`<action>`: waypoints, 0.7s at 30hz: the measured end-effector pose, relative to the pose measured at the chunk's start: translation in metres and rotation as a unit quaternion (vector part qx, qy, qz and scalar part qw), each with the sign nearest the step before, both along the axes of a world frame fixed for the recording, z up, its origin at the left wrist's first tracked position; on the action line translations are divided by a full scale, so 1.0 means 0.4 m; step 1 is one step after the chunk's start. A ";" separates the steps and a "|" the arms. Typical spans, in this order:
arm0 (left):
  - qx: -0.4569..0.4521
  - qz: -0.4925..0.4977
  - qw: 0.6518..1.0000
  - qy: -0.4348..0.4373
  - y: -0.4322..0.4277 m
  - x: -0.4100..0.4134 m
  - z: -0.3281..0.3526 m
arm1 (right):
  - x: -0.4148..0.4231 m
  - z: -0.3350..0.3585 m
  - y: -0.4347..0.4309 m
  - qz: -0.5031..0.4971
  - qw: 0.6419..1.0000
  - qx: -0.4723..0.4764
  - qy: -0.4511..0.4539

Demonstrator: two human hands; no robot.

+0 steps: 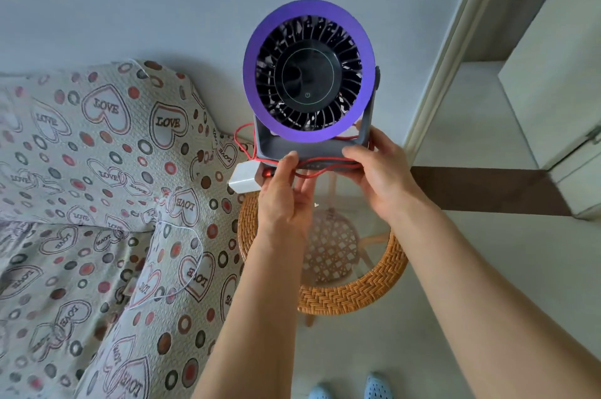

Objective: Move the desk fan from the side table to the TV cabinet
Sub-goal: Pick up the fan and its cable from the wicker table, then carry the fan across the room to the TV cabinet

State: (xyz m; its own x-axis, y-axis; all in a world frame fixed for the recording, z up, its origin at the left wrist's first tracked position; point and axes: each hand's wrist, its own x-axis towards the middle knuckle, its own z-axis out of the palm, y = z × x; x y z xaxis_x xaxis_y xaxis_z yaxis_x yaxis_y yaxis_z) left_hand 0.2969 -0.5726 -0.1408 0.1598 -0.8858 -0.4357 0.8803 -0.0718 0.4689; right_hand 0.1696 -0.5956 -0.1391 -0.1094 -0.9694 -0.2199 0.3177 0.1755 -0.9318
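Note:
The desk fan (309, 70) has a purple ring, a black grille and a grey stand. It is held up in the air above the round wicker side table (344, 294), which has a glass top. My left hand (286, 197) grips the left underside of the fan's base, and my right hand (380, 171) grips its right side. A red cable (242, 141) is wrapped around the base, and a white plug adapter (244, 177) hangs at its left. The TV cabinet is not in view.
A sofa (97, 187) with a heart-patterned cover stands close on the left of the table. A pale wall is behind the fan. A door frame (455, 50) and a white cabinet (559, 80) stand to the right, with tiled floor below.

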 end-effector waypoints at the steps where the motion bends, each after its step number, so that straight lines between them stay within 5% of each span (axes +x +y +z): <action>1: -0.006 -0.004 1.000 -0.003 0.010 0.009 0.023 | 0.006 0.023 0.010 0.002 1.000 -0.005 -0.005; 21: -0.070 0.084 0.994 -0.013 0.244 0.111 0.314 | 0.111 0.320 0.167 0.147 0.982 -0.114 -0.037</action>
State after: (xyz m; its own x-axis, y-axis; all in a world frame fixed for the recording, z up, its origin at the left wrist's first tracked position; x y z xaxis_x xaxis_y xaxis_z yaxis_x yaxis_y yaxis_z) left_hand 0.3411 -0.4750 -0.0152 0.3209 -0.8969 -0.3042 0.8619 0.1434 0.4863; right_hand 0.2141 -0.5287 -0.0113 0.1913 -0.9815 0.0092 0.3531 0.0601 -0.9337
